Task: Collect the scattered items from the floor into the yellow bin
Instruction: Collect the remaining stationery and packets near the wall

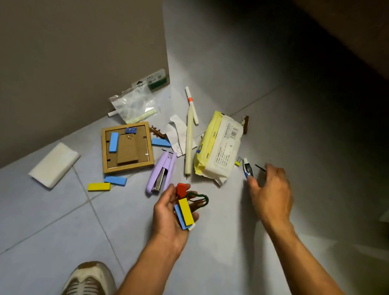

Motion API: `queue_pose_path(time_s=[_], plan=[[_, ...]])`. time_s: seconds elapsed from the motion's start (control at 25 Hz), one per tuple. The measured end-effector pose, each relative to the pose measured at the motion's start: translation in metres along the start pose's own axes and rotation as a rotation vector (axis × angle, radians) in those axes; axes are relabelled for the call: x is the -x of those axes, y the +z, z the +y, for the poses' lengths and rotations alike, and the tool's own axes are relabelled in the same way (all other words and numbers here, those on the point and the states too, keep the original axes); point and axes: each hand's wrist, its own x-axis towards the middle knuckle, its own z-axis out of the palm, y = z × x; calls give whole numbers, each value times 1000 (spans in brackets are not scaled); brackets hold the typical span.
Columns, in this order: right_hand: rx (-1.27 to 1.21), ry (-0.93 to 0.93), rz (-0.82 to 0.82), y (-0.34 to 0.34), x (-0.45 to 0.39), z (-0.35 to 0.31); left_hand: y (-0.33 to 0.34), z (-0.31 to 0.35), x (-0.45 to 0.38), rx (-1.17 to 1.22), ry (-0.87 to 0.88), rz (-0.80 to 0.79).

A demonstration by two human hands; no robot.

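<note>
Your left hand [170, 218] gripped a yellow block [186, 212], blue block [179, 217], red piece [182, 190] and green clip [198, 197] | your right hand [272, 193] pinched a correction-tape dispenser [247, 167] beside the tissue pack [219, 148] | stapler [161, 172], picture frame [127, 147] lay on the floor [32, 225]

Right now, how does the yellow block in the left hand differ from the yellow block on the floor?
The held yellow block is lifted off the tiles, stacked with other pieces in the left hand; the floor yellow block lies flat and alone beside a blue block. The held one points away from the camera; the floor one lies crosswise. Both are yellow, flat rectangular bars.
</note>
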Motion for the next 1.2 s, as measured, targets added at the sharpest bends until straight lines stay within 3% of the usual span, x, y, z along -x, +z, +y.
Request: queue_pose_path(time_s=[0.12, 0.24, 0.32, 0.4, 0.52, 0.68, 0.76, 0.84, 0.96, 1.12, 1.2], plan=[[90, -60, -88, 6, -11, -7, 7, -4, 0, -23, -14, 1], [-346, 4, -37, -4, 22, -19, 19, -10, -1, -10, -46, -40], [-531, -146, -62, -15, 61, -28, 27, -14, -2, 4, -47, -77], [-528, -216, -70, -22, 83, -38, 33, -17, 1, 44, -62, -129], [-430, -108, 65, -20, 46, -62, 29, -16, 2, 99, -10, -134], [-157, -41, -170, 9, -16, -109, 16, -5, 6, 96, 17, -72], [-174, 38, -196, 21, -27, -113, 11, 2, 9, 94, 33, -55], [-354, 42, -130, 17, -24, -101, 7, 12, 12, 108, 68, -47], [-625, -113, -121, -3, 26, -55, 7, 31, 16, 217, 118, -90], [-313, -458, -463, -15, 97, 3, 9, 56, 18, 230, 194, -100], [-328, -456, -390, -10, 79, 5, 14, 59, 20, 178, 178, -97]])
